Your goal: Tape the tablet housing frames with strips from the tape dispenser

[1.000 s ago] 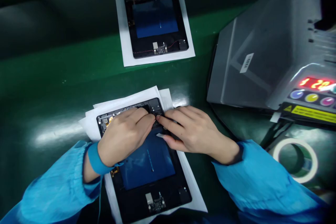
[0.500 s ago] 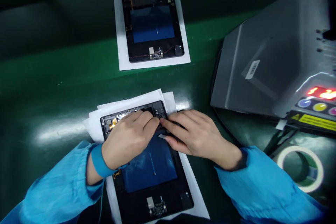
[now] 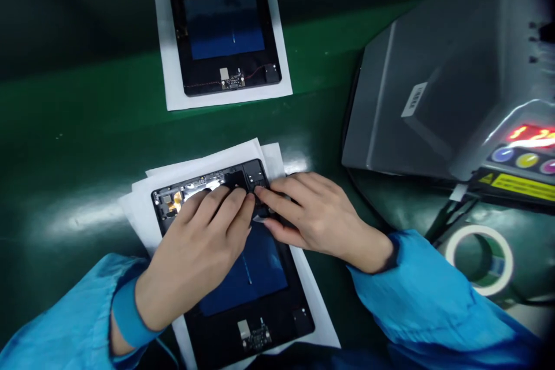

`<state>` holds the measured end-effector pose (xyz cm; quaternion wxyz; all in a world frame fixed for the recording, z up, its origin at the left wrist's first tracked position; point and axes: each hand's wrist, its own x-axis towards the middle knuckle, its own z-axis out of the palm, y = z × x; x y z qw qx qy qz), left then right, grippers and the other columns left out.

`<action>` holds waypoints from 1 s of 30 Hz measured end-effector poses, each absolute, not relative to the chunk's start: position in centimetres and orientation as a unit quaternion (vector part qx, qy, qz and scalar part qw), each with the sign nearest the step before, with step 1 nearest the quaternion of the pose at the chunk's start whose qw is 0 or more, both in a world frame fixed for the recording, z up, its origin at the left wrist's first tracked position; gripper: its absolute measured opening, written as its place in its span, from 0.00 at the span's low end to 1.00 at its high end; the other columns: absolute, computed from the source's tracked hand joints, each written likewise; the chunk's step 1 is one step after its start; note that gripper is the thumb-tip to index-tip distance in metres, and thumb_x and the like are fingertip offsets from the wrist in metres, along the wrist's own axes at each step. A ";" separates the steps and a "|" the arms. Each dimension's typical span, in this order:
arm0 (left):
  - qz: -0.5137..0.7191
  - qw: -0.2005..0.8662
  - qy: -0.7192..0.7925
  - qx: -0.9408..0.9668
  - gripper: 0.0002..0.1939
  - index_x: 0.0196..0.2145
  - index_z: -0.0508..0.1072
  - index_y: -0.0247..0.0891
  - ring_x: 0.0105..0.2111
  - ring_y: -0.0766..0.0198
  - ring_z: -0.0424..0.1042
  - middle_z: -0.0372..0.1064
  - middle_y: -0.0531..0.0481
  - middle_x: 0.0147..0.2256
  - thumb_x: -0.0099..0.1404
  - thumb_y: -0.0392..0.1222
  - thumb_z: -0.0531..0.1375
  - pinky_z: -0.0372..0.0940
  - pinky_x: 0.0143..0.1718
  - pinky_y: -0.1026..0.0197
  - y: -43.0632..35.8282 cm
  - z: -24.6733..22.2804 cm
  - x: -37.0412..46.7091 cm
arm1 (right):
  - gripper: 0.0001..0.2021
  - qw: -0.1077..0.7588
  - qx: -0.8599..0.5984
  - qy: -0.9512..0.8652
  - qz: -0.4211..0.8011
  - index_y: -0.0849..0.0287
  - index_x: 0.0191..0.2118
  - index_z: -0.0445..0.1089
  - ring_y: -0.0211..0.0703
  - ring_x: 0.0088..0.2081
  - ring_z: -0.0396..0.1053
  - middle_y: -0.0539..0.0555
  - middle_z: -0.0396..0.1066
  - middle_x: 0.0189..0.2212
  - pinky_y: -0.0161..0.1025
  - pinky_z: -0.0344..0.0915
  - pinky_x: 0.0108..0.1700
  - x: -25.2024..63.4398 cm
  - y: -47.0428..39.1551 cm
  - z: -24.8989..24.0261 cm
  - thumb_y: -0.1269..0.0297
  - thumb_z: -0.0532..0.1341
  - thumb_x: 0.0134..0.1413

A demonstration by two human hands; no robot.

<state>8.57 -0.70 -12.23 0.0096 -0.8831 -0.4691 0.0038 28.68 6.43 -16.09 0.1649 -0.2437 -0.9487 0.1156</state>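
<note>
An opened black tablet-like device [image 3: 299,295] lies tilted on white sheets [image 3: 323,324], a blue panel [image 3: 264,277] in its middle and a small circuit board [image 3: 255,336] at its near end. Over its upper left part rests my left hand [image 3: 203,243], fingers bent together, fingertips at the upper parts; what is under them is hidden. From the right my right hand [image 3: 312,214] reaches in, its index fingertip on the upper right parts. Its thumb is at a small pale piece [image 3: 259,219] by the blue panel's top edge.
A second opened device [image 3: 223,78] lies on white paper [image 3: 173,89] at the back. On the right stand a grey machine [image 3: 433,87] with a lit red display [image 3: 533,134] and a roll of white tape [image 3: 505,260]. The bench [image 3: 87,144] is green.
The view has shifted, so most things appear further left and slightly higher. My left hand has moved down a little and its fingers lie flatter across the device. The right hand keeps its place there.
</note>
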 end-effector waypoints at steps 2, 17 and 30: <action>-0.013 0.014 -0.476 -0.879 0.20 0.53 0.68 0.27 0.50 0.44 0.65 0.66 0.37 0.52 0.65 0.38 0.55 0.63 0.47 0.45 -0.9 -12.5 8.6 | 0.18 0.170 -0.239 -0.950 0.110 0.64 0.50 0.69 0.44 0.37 0.66 0.55 0.72 0.39 0.42 0.63 0.37 28.7 6.3 -16.2 0.57 0.55 0.60; -0.071 -0.010 -0.482 -0.873 0.19 0.52 0.69 0.32 0.49 0.47 0.67 0.68 0.41 0.51 0.65 0.39 0.55 0.65 0.47 0.45 -1.3 -13.7 8.2 | 0.10 0.275 -0.288 -0.914 0.081 0.59 0.44 0.71 0.37 0.33 0.72 0.52 0.75 0.35 0.33 0.69 0.35 28.0 7.0 -16.9 0.68 0.60 0.55; -0.092 -0.023 -0.489 -0.867 0.18 0.51 0.70 0.32 0.48 0.48 0.68 0.69 0.41 0.50 0.64 0.39 0.55 0.65 0.47 0.45 -1.1 -13.7 8.1 | 0.08 0.247 -0.272 -0.929 0.041 0.61 0.42 0.72 0.36 0.31 0.72 0.52 0.75 0.34 0.33 0.66 0.32 27.6 6.9 -16.8 0.68 0.61 0.55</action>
